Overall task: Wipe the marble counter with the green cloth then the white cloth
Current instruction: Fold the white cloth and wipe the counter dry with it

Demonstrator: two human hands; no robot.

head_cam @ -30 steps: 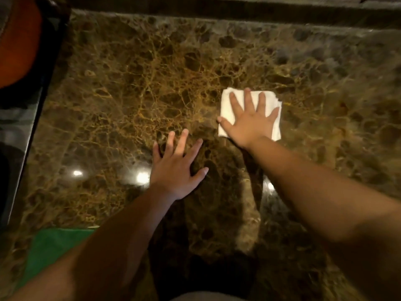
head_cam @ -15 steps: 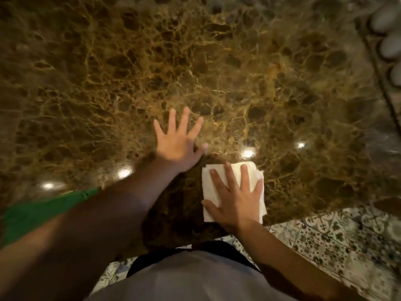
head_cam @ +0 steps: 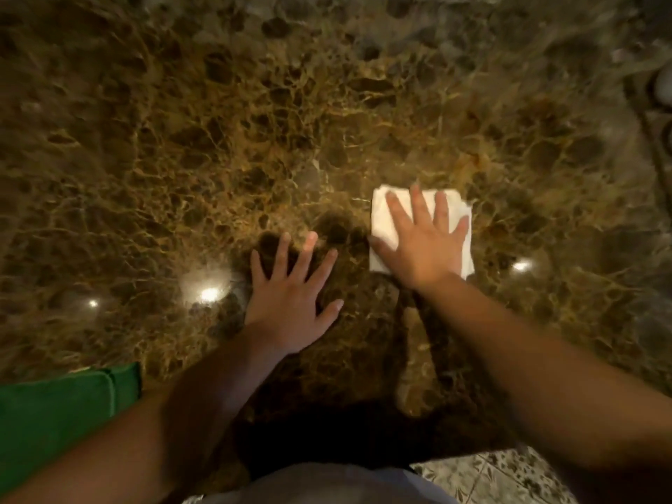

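on worktop point(head_cam: 218, 140) centre-right, r hand point(head_cam: 422, 245) fingers splayed flat on white cloth point(head_cam: 385, 227), pressing not gripping. l hand point(head_cam: 291, 303) flat, empty. green cloth point(head_cam: 54, 423) parked near-left. step 2 underway; next: sweep unwiped areas w/ even pressure.

Patterned floor tiles point(head_cam: 509, 478) below, bright ceiling-light reflections point(head_cam: 210, 293) in dim warm light.

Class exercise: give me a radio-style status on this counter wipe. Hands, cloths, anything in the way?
Right hand flat on white cloth, pressing it to marble counter. Left hand bare, fingers spread, braced on counter. Green cloth set aside, near-left edge. Nothing blocking the wiping path.
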